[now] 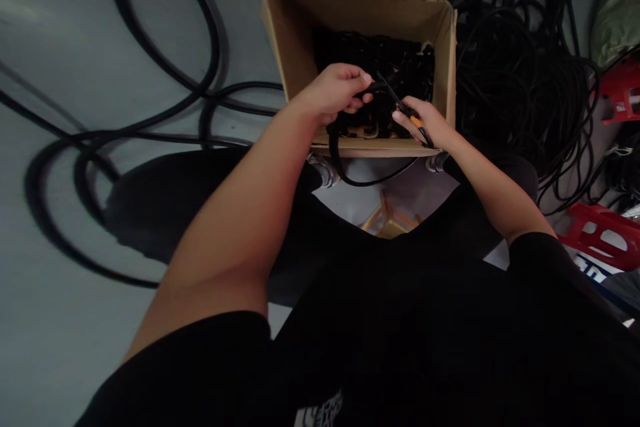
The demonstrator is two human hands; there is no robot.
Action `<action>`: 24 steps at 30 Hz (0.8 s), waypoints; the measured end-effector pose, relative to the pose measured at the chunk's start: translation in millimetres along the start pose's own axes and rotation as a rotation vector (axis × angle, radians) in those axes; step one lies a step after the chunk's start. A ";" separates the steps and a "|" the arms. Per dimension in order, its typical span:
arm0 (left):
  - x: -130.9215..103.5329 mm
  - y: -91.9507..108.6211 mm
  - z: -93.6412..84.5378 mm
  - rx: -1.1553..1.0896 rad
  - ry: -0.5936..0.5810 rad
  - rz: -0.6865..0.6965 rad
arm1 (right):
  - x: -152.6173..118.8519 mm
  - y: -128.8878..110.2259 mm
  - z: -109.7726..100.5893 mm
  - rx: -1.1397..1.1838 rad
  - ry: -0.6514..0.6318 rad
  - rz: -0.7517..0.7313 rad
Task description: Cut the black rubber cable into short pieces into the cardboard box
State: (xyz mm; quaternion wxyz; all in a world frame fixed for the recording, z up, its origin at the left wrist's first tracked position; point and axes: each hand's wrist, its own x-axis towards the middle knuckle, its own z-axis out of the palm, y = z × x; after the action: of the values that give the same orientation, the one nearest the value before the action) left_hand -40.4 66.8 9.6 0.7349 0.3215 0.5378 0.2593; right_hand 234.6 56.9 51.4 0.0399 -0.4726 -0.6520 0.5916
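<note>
Over the cardboard box (360, 1), my left hand (343, 90) pinches a black cable or strip (337, 153), part of which hangs in a loop over the box's near edge. My right hand (420, 121) is closed around scissors (415, 121) with orange and black handles. The dark blades point up and left, touching or close to the strip beside my left fingertips. Whether the blades are apart is hard to tell. Many small black pieces (370, 50) lie inside the box.
Thick black hose (215, 47) lies in loops on the grey floor at the left. A large tangle of black cable (525, 80) is right of the box. Red plastic stools (600, 233) stand at the far right. A small wooden stool (393, 223) shows between my legs.
</note>
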 end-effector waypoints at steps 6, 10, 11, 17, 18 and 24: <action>-6.0 2.2 -2.2 -0.048 -0.105 -0.122 | 1.1 -8.4 -1.1 -0.001 -0.036 0.004; -6.2 -1.9 -3.0 -0.053 -0.142 -0.180 | 3.8 -4.5 -3.7 -0.028 -0.023 -0.008; -5.3 -2.6 -4.3 -0.057 -0.137 -0.179 | 4.5 -3.0 -4.1 -0.034 -0.010 -0.015; 3.2 -3.4 -13.3 -0.108 -0.066 -0.101 | 3.8 8.4 -3.2 0.052 -0.048 0.021; 4.2 -3.9 -12.6 -0.111 -0.044 -0.086 | 3.1 9.7 -2.5 0.081 -0.060 0.040; 2.6 -6.8 4.6 -0.142 0.011 -0.037 | 1.3 9.6 2.3 0.143 -0.102 0.069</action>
State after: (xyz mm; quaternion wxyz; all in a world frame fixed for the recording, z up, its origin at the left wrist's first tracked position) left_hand -34.9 63.3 3.9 0.7575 0.2572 0.5281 0.2849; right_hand 237.9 54.7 42.3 0.0196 -0.4599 -0.5927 0.6609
